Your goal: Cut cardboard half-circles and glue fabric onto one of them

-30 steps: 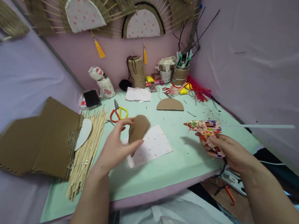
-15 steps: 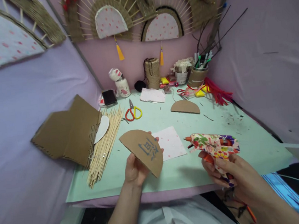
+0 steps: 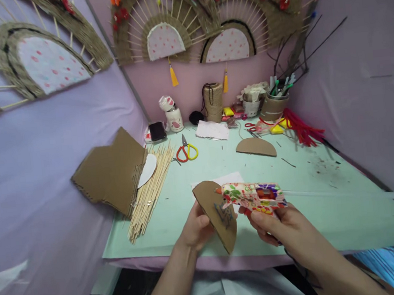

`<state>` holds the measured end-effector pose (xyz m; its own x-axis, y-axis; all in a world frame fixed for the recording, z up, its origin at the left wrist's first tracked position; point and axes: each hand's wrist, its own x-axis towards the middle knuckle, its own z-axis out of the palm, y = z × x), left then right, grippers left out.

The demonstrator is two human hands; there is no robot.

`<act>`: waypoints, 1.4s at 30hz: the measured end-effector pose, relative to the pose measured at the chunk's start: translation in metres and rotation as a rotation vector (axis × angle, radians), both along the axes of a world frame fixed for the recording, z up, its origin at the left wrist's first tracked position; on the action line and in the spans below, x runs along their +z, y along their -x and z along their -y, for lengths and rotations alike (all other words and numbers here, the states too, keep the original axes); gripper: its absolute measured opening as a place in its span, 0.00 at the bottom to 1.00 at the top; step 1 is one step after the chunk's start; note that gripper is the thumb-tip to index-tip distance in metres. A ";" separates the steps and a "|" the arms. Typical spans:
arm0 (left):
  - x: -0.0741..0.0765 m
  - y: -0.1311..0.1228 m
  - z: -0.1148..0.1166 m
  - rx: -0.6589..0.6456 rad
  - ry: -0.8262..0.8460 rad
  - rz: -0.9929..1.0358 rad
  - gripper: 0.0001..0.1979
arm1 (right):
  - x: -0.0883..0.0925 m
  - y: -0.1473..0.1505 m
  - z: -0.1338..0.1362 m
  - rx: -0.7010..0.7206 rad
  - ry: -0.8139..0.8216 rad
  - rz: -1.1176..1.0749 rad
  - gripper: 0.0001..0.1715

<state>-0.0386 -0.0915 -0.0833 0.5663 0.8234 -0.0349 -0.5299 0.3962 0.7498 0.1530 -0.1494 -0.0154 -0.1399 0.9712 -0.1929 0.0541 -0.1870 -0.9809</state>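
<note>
My left hand [image 3: 198,226] grips a half-round piece of cardboard [image 3: 213,207] by its straight edge, tilted, with blue writing on the face toward me. In my right hand [image 3: 273,224] is a hot glue gun [image 3: 253,195] wrapped in flower-patterned covering, a glue stick trailing from its back. Its orange nozzle is at the upper part of the cardboard; whether it touches I cannot tell. Partly hidden behind them, a white paper sheet [image 3: 233,177] lies on the table. A second cardboard half-round [image 3: 256,147] rests farther back.
Red-and-yellow-handled scissors [image 3: 186,151] lie beyond a bundle of thin bamboo sticks [image 3: 150,208]. Folded cardboard [image 3: 110,170] leans at the left. Along the back stand a twine spool [image 3: 214,102], a white bottle [image 3: 174,119] and a pot of pens [image 3: 275,104]. Twine fans [image 3: 166,40] hang above.
My right hand has brought the glue gun leftward to the cardboard. The cardboard in my left hand has turned steeper. The whole view has shifted, so the table's contents appear farther right.
</note>
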 end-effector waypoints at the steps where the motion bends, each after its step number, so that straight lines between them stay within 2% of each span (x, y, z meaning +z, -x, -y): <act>1: -0.001 0.000 0.000 -0.009 -0.005 0.003 0.37 | 0.001 0.001 -0.002 0.013 -0.018 0.018 0.29; 7: -0.003 -0.001 0.000 -0.055 -0.029 0.008 0.41 | 0.004 0.005 -0.004 0.061 -0.082 0.131 0.29; 13: 0.000 -0.002 0.001 -0.061 -0.022 0.033 0.40 | 0.005 0.006 -0.005 0.087 -0.028 0.129 0.29; 22: 0.003 -0.003 0.002 -0.084 -0.037 0.021 0.43 | -0.002 0.006 -0.003 0.103 0.031 0.144 0.30; 33: 0.000 -0.002 0.002 -0.080 -0.027 0.078 0.40 | -0.002 0.000 -0.006 0.040 0.058 0.203 0.27; 42: 0.004 -0.002 0.001 -0.114 -0.013 0.086 0.37 | -0.002 -0.005 -0.007 0.011 0.089 0.262 0.27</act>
<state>-0.0370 -0.0924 -0.0791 0.6566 0.7537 0.0278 -0.5447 0.4484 0.7087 0.1584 -0.1425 -0.0177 -0.0841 0.9475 -0.3086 0.3061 -0.2701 -0.9129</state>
